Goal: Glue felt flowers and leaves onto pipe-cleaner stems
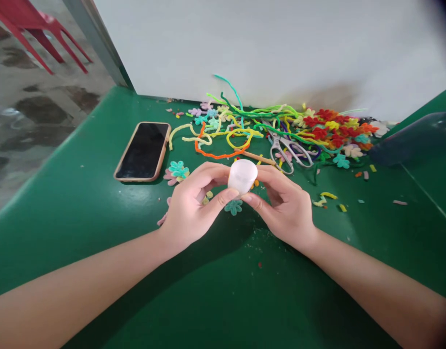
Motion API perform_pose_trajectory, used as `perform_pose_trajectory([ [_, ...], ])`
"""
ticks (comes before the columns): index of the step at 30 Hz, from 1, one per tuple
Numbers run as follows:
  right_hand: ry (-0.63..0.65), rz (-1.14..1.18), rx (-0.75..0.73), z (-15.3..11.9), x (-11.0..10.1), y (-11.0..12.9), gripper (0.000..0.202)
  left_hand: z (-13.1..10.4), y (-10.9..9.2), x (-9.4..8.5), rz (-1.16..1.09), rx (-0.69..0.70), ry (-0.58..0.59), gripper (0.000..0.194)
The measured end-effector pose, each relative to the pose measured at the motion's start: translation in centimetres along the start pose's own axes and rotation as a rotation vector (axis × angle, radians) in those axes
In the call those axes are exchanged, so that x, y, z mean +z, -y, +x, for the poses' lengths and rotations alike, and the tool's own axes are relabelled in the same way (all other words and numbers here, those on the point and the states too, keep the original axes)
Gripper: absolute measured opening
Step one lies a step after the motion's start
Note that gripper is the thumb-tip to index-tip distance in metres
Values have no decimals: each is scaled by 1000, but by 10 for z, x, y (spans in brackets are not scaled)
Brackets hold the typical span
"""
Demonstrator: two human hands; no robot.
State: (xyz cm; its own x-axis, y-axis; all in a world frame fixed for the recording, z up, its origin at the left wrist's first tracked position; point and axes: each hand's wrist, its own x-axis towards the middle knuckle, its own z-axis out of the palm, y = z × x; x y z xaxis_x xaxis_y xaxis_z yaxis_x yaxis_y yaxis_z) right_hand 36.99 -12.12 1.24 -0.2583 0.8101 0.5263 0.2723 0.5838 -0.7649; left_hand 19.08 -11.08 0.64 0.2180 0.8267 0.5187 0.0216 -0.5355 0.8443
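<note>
A small white rounded object (243,176) is held up between both hands over the green table (223,300). My left hand (195,203) grips its left side, with the thumb at its lower edge. On the other side my right hand (286,206) pinches it between thumb and fingers. A teal fuzzy flower (233,207) lies on the table just below the object. Left of my left hand is a turquoise flower (178,169) beside pink ones. What the object is cannot be made out.
A phone (143,152) lies at the left. Behind the hands are scissors (290,150), an orange pipe cleaner (215,156) and a heap of red flowers (320,128). A dark translucent object (415,138) is at the right. A white panel (244,48) borders the back; a red chair (41,29) stands beyond.
</note>
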Motion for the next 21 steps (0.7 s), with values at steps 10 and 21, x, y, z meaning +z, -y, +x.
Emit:
perform_pose_trajectory([
  [10, 41, -178, -131, 4, 0, 7, 27, -3, -4, 4, 65, 6, -36, 17],
  [21, 17, -147, -61, 1, 4, 6, 24, -1, -3, 1, 153, 44, -45, 14],
])
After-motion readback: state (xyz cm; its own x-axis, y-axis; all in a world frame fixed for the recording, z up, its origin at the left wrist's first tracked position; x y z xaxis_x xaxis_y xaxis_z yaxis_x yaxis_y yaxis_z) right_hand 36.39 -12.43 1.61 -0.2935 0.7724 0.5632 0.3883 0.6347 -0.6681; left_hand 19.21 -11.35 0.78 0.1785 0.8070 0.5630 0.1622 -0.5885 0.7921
